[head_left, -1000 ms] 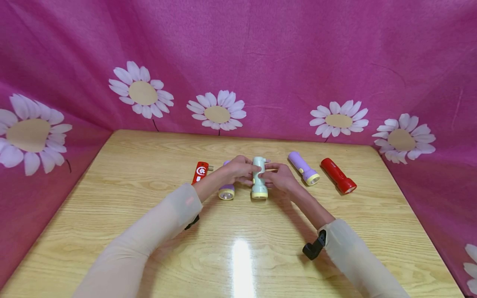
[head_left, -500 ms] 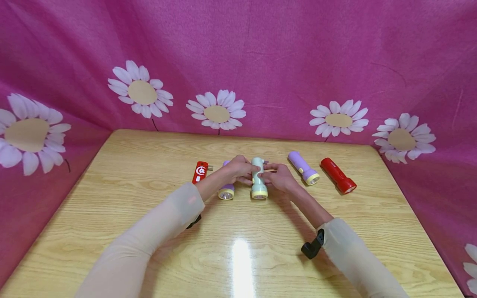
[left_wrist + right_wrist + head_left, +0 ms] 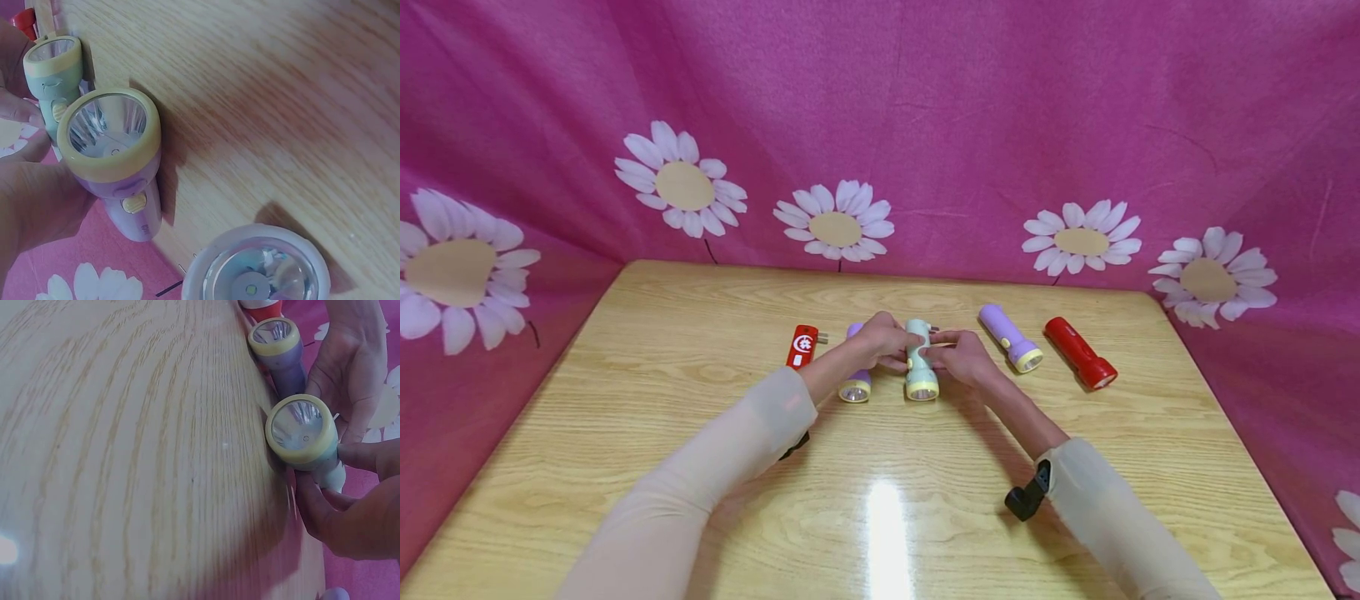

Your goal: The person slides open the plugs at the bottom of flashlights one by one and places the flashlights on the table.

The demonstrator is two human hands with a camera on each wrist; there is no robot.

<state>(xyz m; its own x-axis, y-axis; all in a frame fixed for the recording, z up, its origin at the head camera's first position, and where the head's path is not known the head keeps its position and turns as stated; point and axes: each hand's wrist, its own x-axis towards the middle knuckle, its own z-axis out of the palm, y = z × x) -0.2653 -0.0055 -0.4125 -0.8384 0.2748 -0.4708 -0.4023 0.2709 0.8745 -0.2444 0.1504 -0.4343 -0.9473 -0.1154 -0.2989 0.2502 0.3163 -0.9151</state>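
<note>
Both hands hold a pale green flashlight (image 3: 917, 362) with a yellow lens rim at the middle of the table. My left hand (image 3: 883, 340) grips its body from the left. From the right, my right hand (image 3: 964, 357) pinches it between thumb and fingers. Small plug prongs (image 3: 933, 328) stick out on the right side near its rear end. A purple flashlight (image 3: 134, 206) lies just beside my left hand, partly hidden under the left forearm in the head view. In the right wrist view the green flashlight's lens (image 3: 301, 431) faces the camera.
Left of the purple flashlight lies a red flashlight (image 3: 802, 343) with prongs out, half covered by the left arm. Another purple flashlight (image 3: 1009, 337) and a red one (image 3: 1081, 354) lie to the right on the wooden table (image 3: 700, 317). A pink flowered cloth (image 3: 955, 125) surrounds the table.
The green flashlight has tilted slightly, so more of its lens faces the head view, and its rear end has shifted a little nearer. Both hands keep their hold.
</note>
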